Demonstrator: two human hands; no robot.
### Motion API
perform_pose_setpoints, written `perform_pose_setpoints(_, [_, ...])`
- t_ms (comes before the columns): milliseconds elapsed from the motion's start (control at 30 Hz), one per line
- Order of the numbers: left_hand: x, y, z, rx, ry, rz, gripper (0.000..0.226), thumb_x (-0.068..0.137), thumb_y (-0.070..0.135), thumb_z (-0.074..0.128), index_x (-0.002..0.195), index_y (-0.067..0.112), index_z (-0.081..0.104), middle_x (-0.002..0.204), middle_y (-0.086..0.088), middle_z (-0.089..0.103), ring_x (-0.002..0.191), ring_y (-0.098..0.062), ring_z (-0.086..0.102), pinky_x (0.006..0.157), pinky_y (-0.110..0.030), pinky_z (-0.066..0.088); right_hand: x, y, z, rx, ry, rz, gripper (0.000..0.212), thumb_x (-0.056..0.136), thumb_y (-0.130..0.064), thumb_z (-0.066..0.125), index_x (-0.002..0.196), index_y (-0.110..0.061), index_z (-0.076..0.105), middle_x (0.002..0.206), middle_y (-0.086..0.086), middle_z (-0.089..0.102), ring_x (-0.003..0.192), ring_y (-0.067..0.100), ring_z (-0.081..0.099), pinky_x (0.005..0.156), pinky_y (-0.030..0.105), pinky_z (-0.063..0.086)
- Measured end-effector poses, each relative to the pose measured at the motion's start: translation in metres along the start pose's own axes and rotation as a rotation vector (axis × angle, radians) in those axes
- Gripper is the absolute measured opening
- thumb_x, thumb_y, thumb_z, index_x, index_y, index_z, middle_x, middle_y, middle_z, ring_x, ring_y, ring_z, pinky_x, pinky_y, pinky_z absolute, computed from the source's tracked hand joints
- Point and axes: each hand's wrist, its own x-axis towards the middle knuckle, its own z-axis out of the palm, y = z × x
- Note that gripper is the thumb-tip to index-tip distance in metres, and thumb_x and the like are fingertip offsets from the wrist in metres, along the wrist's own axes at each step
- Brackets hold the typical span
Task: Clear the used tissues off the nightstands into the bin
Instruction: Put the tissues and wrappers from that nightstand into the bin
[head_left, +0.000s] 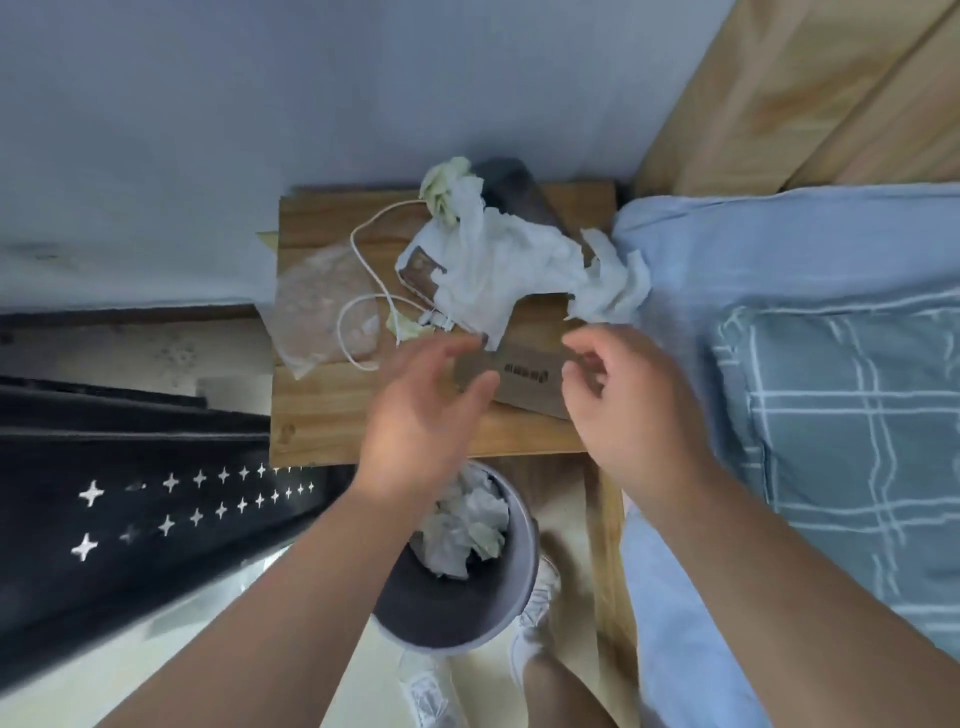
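Left hand (421, 410) and right hand (623, 400), each grip slack and empty, reach beyond the bin (532, 545) to gather tissues (498, 260) off the counter (322, 410).

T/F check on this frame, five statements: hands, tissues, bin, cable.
1. The left hand and right hand hold nothing. True.
2. The bin is empty. False: crumpled tissues lie inside it.
3. White tissues lie on the nightstand. True.
4. The white cable hangs into the bin. False: it lies looped on the nightstand.
5. The bin stands on the bed. False: it stands on the floor, in front of the nightstand.
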Motion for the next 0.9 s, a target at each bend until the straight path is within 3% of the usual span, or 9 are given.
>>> perform_pose_setpoints(100, [0.034, 0.019, 0.002, 0.158, 0.112, 0.187, 0.047, 0.093, 0.04, 0.076, 0.138, 0.036, 0.063, 0.153, 0.008, 0.05, 0.144, -0.009, 0.039, 0.12, -0.039, 0.037, 0.031, 0.005, -0.006, -0.134, 0.166, -0.179, 0.028, 0.086, -0.004, 0.074, 0.115, -0.006, 0.074, 0.116, 0.012, 0.072, 0.11, 0.034, 0.061, 0.093, 0.044, 0.053])
perform_pose_setpoints(267, [0.083, 0.039, 0.011, 0.37, 0.152, 0.226, 0.079, 0.09, 0.036, 0.079, 0.157, 0.045, 0.037, 0.17, -0.002, 0.029, 0.148, -0.028, 0.043, 0.11, -0.053, 0.051, 0.065, 0.008, 0.0, -0.341, 0.01, -0.095, 0.06, 0.088, -0.014, 0.076, 0.146, -0.015, 0.057, 0.155, 0.017, 0.05, 0.134, 0.041, 0.048, 0.109, 0.053, 0.045])
perform_pose_setpoints(333, [0.098, 0.043, 0.017, 0.449, 0.091, 0.188, 0.087, 0.092, 0.03, 0.078, 0.16, 0.049, 0.027, 0.171, -0.001, 0.026, 0.148, -0.027, 0.042, 0.106, -0.048, 0.054, 0.071, 0.008, 0.007, -0.422, -0.085, -0.051, 0.071, 0.089, -0.013, 0.073, 0.154, -0.02, 0.045, 0.164, 0.016, 0.037, 0.135, 0.042, 0.047, 0.106, 0.052, 0.047])
perform_pose_setpoints(400, [0.108, 0.041, 0.021, 0.464, 0.019, 0.142, 0.086, 0.096, 0.018, 0.07, 0.161, 0.051, 0.024, 0.166, 0.002, 0.034, 0.137, -0.022, 0.052, 0.092, -0.037, 0.053, 0.076, 0.009, 0.014, -0.455, -0.157, 0.017, 0.073, 0.091, -0.011, 0.07, 0.156, -0.023, 0.038, 0.166, 0.017, 0.029, 0.133, 0.041, 0.05, 0.102, 0.048, 0.051])
perform_pose_setpoints(500, [0.11, 0.039, 0.022, 0.375, 0.025, 0.098, 0.069, 0.097, 0.007, 0.057, 0.156, 0.041, 0.047, 0.155, 0.005, 0.053, 0.133, -0.019, 0.056, 0.092, -0.029, 0.046, 0.078, 0.014, 0.016, -0.415, -0.171, 0.054, 0.06, 0.094, -0.001, 0.059, 0.15, -0.015, 0.047, 0.145, 0.019, 0.051, 0.12, 0.039, 0.057, 0.096, 0.045, 0.05])
perform_pose_setpoints(600, [0.102, 0.041, 0.018, 0.192, 0.128, 0.05, 0.058, 0.098, 0.011, 0.057, 0.147, 0.04, 0.057, 0.145, 0.01, 0.064, 0.129, -0.015, 0.061, 0.102, -0.032, 0.052, 0.076, 0.013, 0.011, -0.312, -0.066, 0.035, 0.034, 0.094, 0.004, 0.053, 0.124, -0.005, 0.066, 0.111, 0.018, 0.065, 0.1, 0.04, 0.063, 0.08, 0.044, 0.05])
perform_pose_setpoints(733, [0.09, 0.045, 0.01, -0.038, 0.171, 0.027, 0.051, 0.101, 0.015, 0.058, 0.142, 0.045, 0.06, 0.139, 0.017, 0.065, 0.124, -0.007, 0.063, 0.102, -0.038, 0.059, 0.066, 0.001, -0.002, -0.172, 0.087, 0.012, 0.032, 0.096, 0.004, 0.059, 0.125, -0.002, 0.071, 0.109, 0.019, 0.073, 0.097, 0.04, 0.068, 0.078, 0.042, 0.053])
perform_pose_setpoints(800, [0.085, 0.047, 0.006, -0.094, 0.18, 0.021, 0.048, 0.101, 0.015, 0.059, 0.138, 0.046, 0.062, 0.131, 0.024, 0.066, 0.122, -0.001, 0.062, 0.101, -0.027, 0.058, 0.063, -0.003, -0.009, -0.139, 0.119, 0.015, 0.032, 0.099, 0.0, 0.058, 0.128, -0.002, 0.071, 0.112, 0.019, 0.076, 0.099, 0.04, 0.07, 0.082, 0.041, 0.054])
perform_pose_setpoints(900, [0.077, 0.049, 0.001, -0.131, 0.174, 0.029, 0.046, 0.101, 0.014, 0.061, 0.135, 0.044, 0.065, 0.107, 0.048, 0.061, 0.112, 0.012, 0.058, 0.092, -0.003, 0.047, 0.059, -0.003, -0.016, -0.085, 0.09, 0.101, 0.036, 0.104, -0.008, 0.053, 0.135, -0.009, 0.069, 0.121, 0.016, 0.076, 0.109, 0.039, 0.07, 0.09, 0.04, 0.054])
